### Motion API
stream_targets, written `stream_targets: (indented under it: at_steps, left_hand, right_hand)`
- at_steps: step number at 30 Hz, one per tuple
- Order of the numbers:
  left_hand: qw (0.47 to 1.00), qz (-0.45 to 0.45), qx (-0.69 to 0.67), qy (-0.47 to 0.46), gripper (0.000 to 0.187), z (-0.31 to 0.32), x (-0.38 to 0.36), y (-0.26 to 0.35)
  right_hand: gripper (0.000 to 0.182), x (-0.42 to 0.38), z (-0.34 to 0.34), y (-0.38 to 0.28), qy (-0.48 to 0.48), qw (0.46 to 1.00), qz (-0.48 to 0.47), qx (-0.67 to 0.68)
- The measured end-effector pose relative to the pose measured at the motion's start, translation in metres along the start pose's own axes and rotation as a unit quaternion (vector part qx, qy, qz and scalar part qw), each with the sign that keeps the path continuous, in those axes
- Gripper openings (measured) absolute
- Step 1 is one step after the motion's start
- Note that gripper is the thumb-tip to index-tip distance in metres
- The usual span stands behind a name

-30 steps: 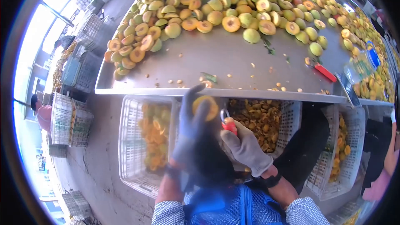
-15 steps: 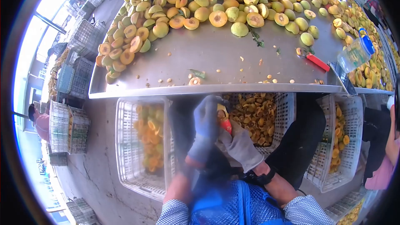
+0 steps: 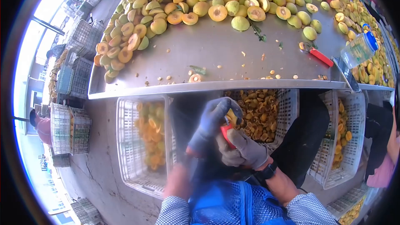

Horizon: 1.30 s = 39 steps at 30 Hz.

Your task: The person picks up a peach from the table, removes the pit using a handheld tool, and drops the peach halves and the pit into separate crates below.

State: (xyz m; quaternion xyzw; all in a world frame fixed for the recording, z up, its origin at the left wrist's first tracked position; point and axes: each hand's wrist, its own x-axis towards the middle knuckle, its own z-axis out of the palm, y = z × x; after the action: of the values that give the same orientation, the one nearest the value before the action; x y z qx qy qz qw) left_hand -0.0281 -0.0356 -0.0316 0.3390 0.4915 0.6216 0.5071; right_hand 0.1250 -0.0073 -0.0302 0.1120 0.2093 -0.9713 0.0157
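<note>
Both hands are in grey work gloves, held together over the middle crate. My right hand [image 3: 246,148] is wrapped round the red handle of a pitting tool [image 3: 227,136], whose curved metal head shows at the top. My left hand [image 3: 212,116], blurred by motion, closes round a yellow peach half [image 3: 230,117] at the tool's head. Glove and tool cover most of that fruit. Beyond them, many halved peaches [image 3: 217,13] are heaped on the metal table [image 3: 166,64]. A red-handled tool [image 3: 321,57] lies at the table's right.
Below the table edge stand a left crate [image 3: 121,141] with peach halves, a middle crate [image 3: 287,104] with brown-orange scraps, and a right crate [image 3: 354,141] with more fruit. A phone [image 3: 346,75] and a blue-lidded jar [image 3: 357,52] rest near the table's right end. A person [image 3: 381,141] sits at right.
My left hand has turned and shifted slightly right, exposing more of the yellow fruit and the tool's metal head. My right hand has moved a little right and lower, still gripping the red handle.
</note>
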Motion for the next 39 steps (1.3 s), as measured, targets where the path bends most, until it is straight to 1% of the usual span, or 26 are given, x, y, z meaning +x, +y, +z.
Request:
stream_targets:
  at_steps: [4, 5, 6, 7, 8, 9, 10, 11, 12, 13, 16, 17, 18, 19, 20, 22, 23, 27, 29, 30, 32, 33, 34, 36, 37, 39]
  left_hand:
    - [0.97, -0.021, -0.241, 0.034, 0.063, 0.01, 0.0, -0.019]
    - [0.963, -0.061, -0.227, 0.134, 0.063, 0.01, -0.006, -0.012]
    - [0.982, -0.057, -0.038, 0.174, 0.053, 0.002, -0.013, 0.004]
    - [0.981, -0.019, 0.064, 0.181, 0.044, -0.01, -0.026, 0.01]
    - [0.968, 0.017, 0.168, 0.188, 0.035, -0.026, -0.04, 0.018]
    - [0.962, 0.024, 0.223, 0.156, 0.026, -0.044, -0.05, 0.04]
    - [0.951, 0.028, 0.279, 0.129, 0.018, -0.062, -0.062, 0.064]
    - [0.91, 0.063, 0.386, 0.139, 0.018, -0.084, -0.075, 0.079]
    - [0.856, 0.096, 0.488, 0.141, 0.017, -0.103, -0.081, 0.095]
    - [0.825, 0.099, 0.507, 0.229, 0.018, -0.118, -0.082, 0.109]
    - [0.698, 0.076, 0.595, 0.392, 0.025, -0.166, -0.054, 0.145]
    - [0.698, 0.064, 0.593, 0.397, 0.03, -0.189, -0.034, 0.151]
    - [0.699, 0.053, 0.59, 0.401, 0.036, -0.213, -0.013, 0.154]
    - [0.638, 0.057, 0.656, 0.399, 0.044, -0.227, 0.008, 0.158]
    - [0.574, 0.059, 0.716, 0.394, 0.053, -0.239, 0.028, 0.16]
    - [0.573, -0.031, 0.738, 0.355, 0.066, -0.263, 0.065, 0.16]
    - [0.575, -0.035, 0.745, 0.336, 0.063, -0.265, 0.077, 0.158]
    - [0.598, 0.07, 0.721, 0.343, 0.045, -0.295, 0.089, 0.142]
    - [0.596, 0.099, 0.721, 0.338, 0.039, -0.29, 0.073, 0.131]
    - [0.604, 0.147, 0.702, 0.348, 0.034, -0.286, 0.062, 0.125]
    - [0.607, 0.19, 0.691, 0.343, 0.024, -0.253, 0.04, 0.125]
    - [0.6, 0.213, 0.697, 0.331, 0.022, -0.228, 0.031, 0.126]
    - [0.63, 0.179, 0.687, 0.315, 0.025, -0.198, 0.018, 0.129]
    - [0.697, 0.239, 0.641, 0.215, 0.029, -0.141, -0.002, 0.132]
    - [0.707, 0.283, 0.623, 0.18, 0.034, -0.122, -0.007, 0.123]
    - [0.736, 0.296, 0.598, 0.116, 0.041, -0.078, -0.016, 0.107]
  right_hand:
    - [0.05, -0.013, -0.009, -0.006, -0.034, 0.999, 0.033, 0.018]
    - [0.05, -0.02, -0.006, -0.008, -0.022, 0.998, 0.018, 0.064]
    - [0.05, -0.026, -0.006, -0.009, -0.012, 0.994, 0.005, 0.108]
    - [0.048, -0.039, -0.025, -0.005, 0.088, 0.99, -0.01, -0.106]
    - [0.048, -0.038, -0.029, -0.009, 0.074, 0.991, -0.006, -0.109]
    - [0.048, -0.032, -0.031, -0.013, 0.207, 0.976, 0.004, 0.061]
    - [0.047, -0.026, -0.034, -0.016, 0.331, 0.917, 0.022, 0.223]
    - [0.047, -0.025, -0.044, -0.01, 0.317, 0.922, 0.035, 0.218]
    - [0.046, -0.027, -0.061, 0.002, 0.34, 0.932, -0.029, 0.119]
    - [0.045, -0.025, -0.073, 0.008, 0.359, 0.928, -0.097, 0.019]
    - [0.045, -0.02, -0.094, 0.012, 0.295, 0.953, -0.067, -0.018]
    - [0.045, -0.015, -0.091, 0.014, 0.289, 0.954, -0.07, -0.021]
    - [0.045, -0.01, -0.086, 0.015, 0.312, 0.936, -0.066, -0.147]
    - [0.046, -0.007, -0.084, 0.018, 0.333, 0.902, -0.061, -0.27]
    - [0.046, -0.008, -0.107, 0.034, 0.332, 0.901, -0.066, -0.272]
    - [0.046, -0.012, -0.173, 0.071, 0.307, 0.782, -0.107, -0.532]
    - [0.047, -0.014, -0.175, 0.07, 0.309, 0.827, -0.07, -0.463]
    - [0.046, -0.017, -0.136, 0.051, 0.305, 0.83, -0.087, -0.459]
    - [0.046, -0.006, -0.105, 0.027, 0.206, 0.816, -0.1, -0.531]
    - [0.046, -0.004, -0.081, 0.017, 0.219, 0.81, -0.113, -0.532]
    - [0.043, -0.005, -0.038, -0.004, 0.203, 0.929, -0.054, -0.306]
    - [0.04, -0.004, -0.033, -0.011, 0.188, 0.922, -0.084, -0.328]
    - [0.038, -0.004, -0.029, -0.016, 0.176, 0.913, -0.109, -0.352]
    - [0.033, 0.001, -0.015, -0.019, 0.268, 0.803, -0.173, -0.503]
    - [0.033, 0.008, -0.01, -0.021, 0.289, 0.792, -0.184, -0.505]
    - [0.026, 0.023, -0.002, -0.03, 0.272, 0.857, -0.24, -0.366]
